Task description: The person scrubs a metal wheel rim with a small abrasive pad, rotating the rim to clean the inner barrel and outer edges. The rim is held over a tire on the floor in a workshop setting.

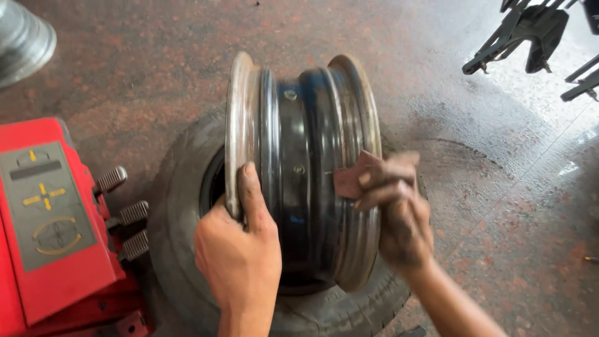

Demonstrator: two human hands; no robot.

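A bare steel wheel rim (306,125), black in the middle with worn grey edges, stands upright on a black tyre (181,181) that lies flat on the floor. My left hand (240,249) grips the rim's left flange, thumb over the edge. My right hand (393,212), dirty with dust, presses a small brown piece of sandpaper (350,178) against the rim's right shoulder.
A red tyre machine (43,218) with several foot pedals (125,212) stands at the left, close to the tyre. A grey metal drum (22,37) sits at the top left. Black metal clamps (524,31) hang at the top right. The floor is speckled red stone.
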